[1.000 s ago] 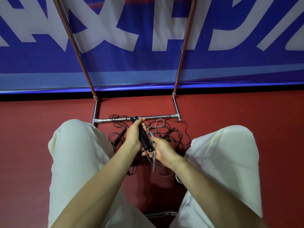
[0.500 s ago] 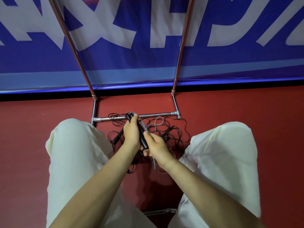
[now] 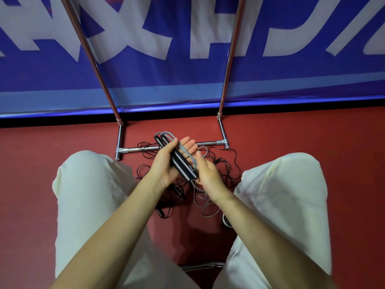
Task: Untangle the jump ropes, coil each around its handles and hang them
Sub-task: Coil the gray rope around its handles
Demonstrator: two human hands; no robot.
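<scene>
Two black jump-rope handles (image 3: 181, 164) lie side by side across my left hand (image 3: 163, 166), whose thumb clamps them against the palm while the fingers reach straight out behind. A grey rope (image 3: 169, 134) loops out of the handles' far ends and runs back along them to my right hand (image 3: 209, 176), which pinches it by the handles' near ends. The rest of the grey rope hangs to the floor. Below my hands a tangle of thin black rope (image 3: 226, 165) lies on the red floor, with another black handle (image 3: 160, 212) in it.
The metal rack's base bar (image 3: 137, 149) crosses the floor just beyond the tangle, and its two uprights (image 3: 93, 59) rise against a blue banner (image 3: 187, 80). My knees in pale trousers (image 3: 87, 184) flank the ropes. A chair frame (image 3: 202, 266) shows beneath me.
Both hands have lifted the handles up and forward. My left hand's fingers have straightened out behind the handles, and the grey rope now lies along them in a loop.
</scene>
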